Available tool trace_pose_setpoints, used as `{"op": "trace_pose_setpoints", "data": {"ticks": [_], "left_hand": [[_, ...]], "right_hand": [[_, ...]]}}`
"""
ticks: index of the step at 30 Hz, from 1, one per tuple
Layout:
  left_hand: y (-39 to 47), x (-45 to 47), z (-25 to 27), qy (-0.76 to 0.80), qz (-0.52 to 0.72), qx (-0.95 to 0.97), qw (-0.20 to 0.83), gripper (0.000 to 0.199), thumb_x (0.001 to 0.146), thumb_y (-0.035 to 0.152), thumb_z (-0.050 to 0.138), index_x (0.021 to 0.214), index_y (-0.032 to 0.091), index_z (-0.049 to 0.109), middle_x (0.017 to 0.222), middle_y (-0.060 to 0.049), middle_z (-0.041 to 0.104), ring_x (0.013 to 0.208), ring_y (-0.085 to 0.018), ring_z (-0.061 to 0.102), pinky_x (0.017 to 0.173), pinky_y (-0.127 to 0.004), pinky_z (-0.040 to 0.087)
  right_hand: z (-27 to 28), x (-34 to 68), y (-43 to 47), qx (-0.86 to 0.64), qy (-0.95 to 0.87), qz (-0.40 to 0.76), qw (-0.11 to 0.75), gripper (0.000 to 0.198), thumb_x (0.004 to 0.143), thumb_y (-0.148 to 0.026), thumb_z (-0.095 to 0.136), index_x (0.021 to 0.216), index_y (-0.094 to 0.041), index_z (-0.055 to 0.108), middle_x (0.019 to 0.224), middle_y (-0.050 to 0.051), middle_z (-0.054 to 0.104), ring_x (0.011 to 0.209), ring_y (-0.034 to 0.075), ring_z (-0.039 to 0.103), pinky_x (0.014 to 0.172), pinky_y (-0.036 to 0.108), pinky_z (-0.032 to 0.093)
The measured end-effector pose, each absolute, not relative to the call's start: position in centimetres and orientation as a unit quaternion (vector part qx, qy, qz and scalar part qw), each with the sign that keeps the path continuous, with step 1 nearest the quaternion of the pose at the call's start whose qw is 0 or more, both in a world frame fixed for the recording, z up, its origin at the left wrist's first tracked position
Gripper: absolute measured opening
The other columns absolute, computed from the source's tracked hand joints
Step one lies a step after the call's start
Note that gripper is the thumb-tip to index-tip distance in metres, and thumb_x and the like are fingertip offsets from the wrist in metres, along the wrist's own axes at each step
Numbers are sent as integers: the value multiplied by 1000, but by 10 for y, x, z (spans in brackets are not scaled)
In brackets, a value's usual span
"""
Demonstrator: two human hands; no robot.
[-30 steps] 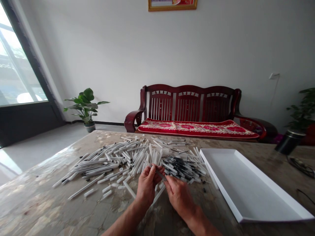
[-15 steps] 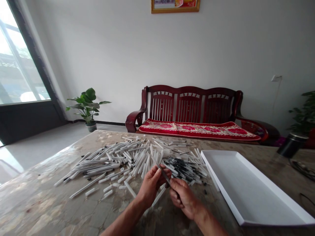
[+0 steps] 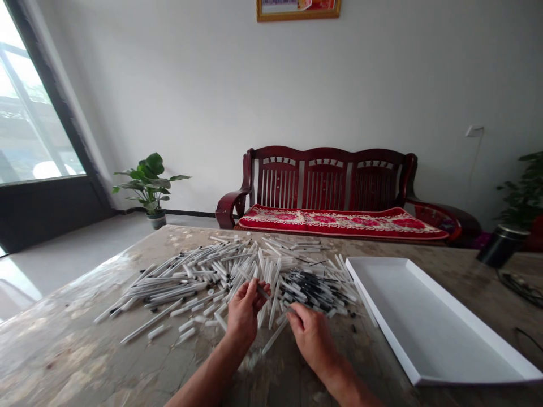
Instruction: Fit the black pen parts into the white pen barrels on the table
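Observation:
My left hand (image 3: 246,310) pinches a slim pen (image 3: 263,291) between thumb and fingers, its dark end pointing right and down. The pen's far end blends into the pile behind it. To the right and apart from it, my right hand (image 3: 311,333) is closed, thumb against curled fingers; a small greyish bit shows at the fingertips, too little to name. Around and beyond both hands lies a heap of white translucent pen parts (image 3: 212,265). A cluster of black pen parts (image 3: 311,288) lies just beyond my right hand.
A shallow white box (image 3: 441,316) stands on the table at right. Short white tubes (image 3: 185,336) lie loose at left on the stone-patterned table (image 3: 85,350). A black cylinder (image 3: 503,246) and cables (image 3: 520,288) are at far right. Behind the table stands a wooden bench (image 3: 326,175).
Both hands were together on one pen. Now they are apart: my left hand has moved left with the pen, and my right hand has let go of it.

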State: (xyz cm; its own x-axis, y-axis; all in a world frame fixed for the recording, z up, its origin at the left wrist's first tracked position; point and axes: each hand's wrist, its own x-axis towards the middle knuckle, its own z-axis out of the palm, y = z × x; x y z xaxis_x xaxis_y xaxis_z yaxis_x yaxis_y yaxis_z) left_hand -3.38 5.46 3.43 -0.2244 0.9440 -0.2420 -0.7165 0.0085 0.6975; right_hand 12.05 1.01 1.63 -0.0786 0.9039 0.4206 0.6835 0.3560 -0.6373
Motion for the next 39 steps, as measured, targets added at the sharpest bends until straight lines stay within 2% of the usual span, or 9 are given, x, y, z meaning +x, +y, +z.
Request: {"op": "trace_pose_setpoints", "data": {"ticks": [6,11,15,18,21,25,28,31,39], "left_hand": [[56,-38,34,363,674,162,623,10,86,19,68,84,16,59,87,-7,74,75,-17,74,66,-27,61],[52,-35,35,380,666,172,618,19,81,26,74,87,17,58,94,-8,75,81,-18,74,69,-28,60],[46,-32,36,375,657,235,611,30,73,36,79,86,18,58,90,-8,75,80,-19,73,75,-31,58],[41,-27,30,371,636,366,569,34,72,45,77,86,18,61,72,-3,71,67,-17,68,69,-29,55],[38,-25,22,412,582,493,498,26,76,43,71,85,19,66,59,1,64,56,-14,59,59,-24,48],[36,-29,18,489,480,637,353,14,79,32,66,87,26,75,78,-2,73,72,-18,65,67,-24,46],[35,-32,22,498,450,686,281,16,81,32,62,87,30,78,82,-3,73,77,-20,66,69,-25,46],[34,-34,23,495,442,698,268,17,81,34,63,87,31,78,77,-3,71,74,-21,66,68,-24,46],[34,-33,18,490,423,719,252,18,84,33,61,90,32,78,79,-3,72,75,-20,67,68,-24,46]], "right_hand": [[19,115,12,-544,-695,230,410,19,87,-26,60,99,-24,75,85,7,78,79,22,73,67,24,48],[16,113,14,-485,-652,368,452,44,83,-23,62,126,-29,64,104,4,77,88,21,73,81,30,55],[9,118,18,-477,-622,374,496,27,87,-36,59,106,-24,72,99,6,77,86,23,71,78,32,56],[7,124,19,-489,-578,374,536,38,88,-52,57,105,-21,71,91,7,76,76,23,69,68,32,56],[11,131,19,-495,-540,382,564,47,87,-59,56,113,-21,68,89,7,73,72,22,67,59,29,54],[20,139,18,-492,-497,401,592,49,87,-60,55,116,-22,66,84,6,70,66,20,63,49,26,46],[22,141,20,-488,-480,401,609,46,82,-60,60,104,-20,68,76,4,68,63,19,61,47,25,44],[20,142,23,-489,-475,407,608,42,75,-60,67,88,-20,68,67,3,67,58,18,60,45,25,43],[17,141,27,-507,-471,419,588,41,74,-64,64,78,-23,58,66,2,65,54,20,60,39,27,40]]}}
